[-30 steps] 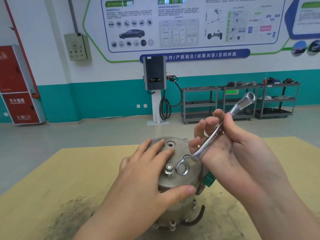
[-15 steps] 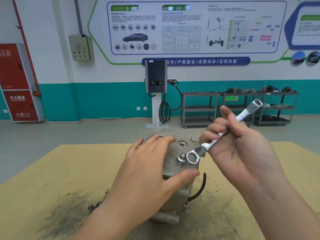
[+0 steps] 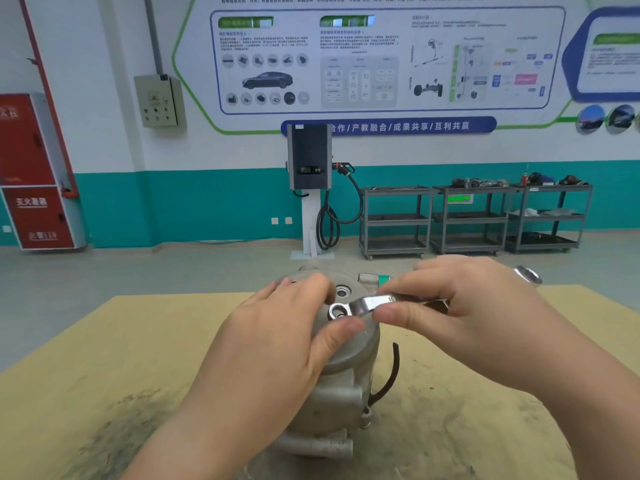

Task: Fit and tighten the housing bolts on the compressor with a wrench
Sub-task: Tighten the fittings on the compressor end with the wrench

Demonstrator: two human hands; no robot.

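Head view, near to far. Left hand point(image 3: 273, 344) lies over the top of the compressor point(image 3: 341, 386), fingers spread across the far side of the end cap, thumb pressed on its near rim. Compressor stands upright near the middle of the surface point(image 3: 104, 358), with a black hose point(image 3: 389, 375) curving off its right side. Dark grime patch on the surface near left of it.

Right hand point(image 3: 460, 313) pinches the wrench point(image 3: 377, 303) shank between thumb and curled fingers. Wrench lies about level, running left to right. Its ring end sits over a bolt point(image 3: 341, 311) on the cap, just beside the left thumb tip; bolt is mostly hidden inside the ring. Wrench's other end pokes out past the right hand's far side. An open hole point(image 3: 342, 292) in the cap shows just beyond the ring.

Surface has bare room to left and right of the compressor; its far edge runs just behind the hands, right edge angles away.

Beyond: open floor point(image 3: 138, 271), then a charging post point(image 3: 310, 188) with looped cable at the wall, three shelf carts point(image 3: 474, 220) to its right, red cabinet point(image 3: 34, 171) far left, grey switch box point(image 3: 159, 100) and wall poster point(image 3: 381, 60) above.
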